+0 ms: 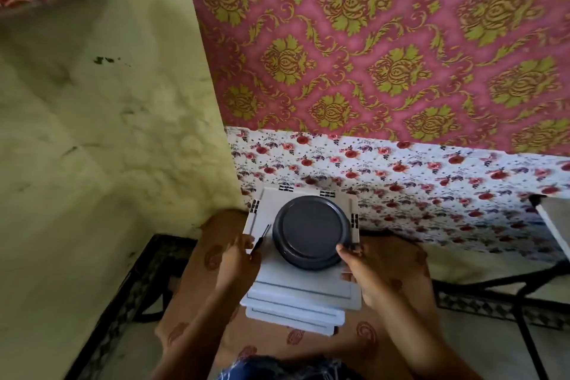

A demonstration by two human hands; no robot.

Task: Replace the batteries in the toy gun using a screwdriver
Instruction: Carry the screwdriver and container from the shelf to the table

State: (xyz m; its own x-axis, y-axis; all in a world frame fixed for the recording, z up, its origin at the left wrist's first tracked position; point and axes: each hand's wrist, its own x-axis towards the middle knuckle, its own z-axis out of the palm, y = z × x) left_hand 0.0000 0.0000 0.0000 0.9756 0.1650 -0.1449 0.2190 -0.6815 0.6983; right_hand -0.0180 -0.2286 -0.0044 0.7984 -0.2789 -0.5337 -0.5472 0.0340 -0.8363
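A round dark grey lid or dish [311, 231] lies on top of a stack of white plastic boxes [296, 293] resting on my lap. My left hand [237, 259] holds a thin dark screwdriver [260, 239], whose tip points up along the left side of the dish. My right hand [367, 271] grips the right front rim of the dish and the edge of the top box. No toy gun or batteries show in this view.
A pale green wall [108, 148] stands close on the left. A bed with a flowered sheet [431, 188] lies just ahead under pink and gold wallpaper [385, 40]. A black metal frame [524, 302] and a white edge sit at the right.
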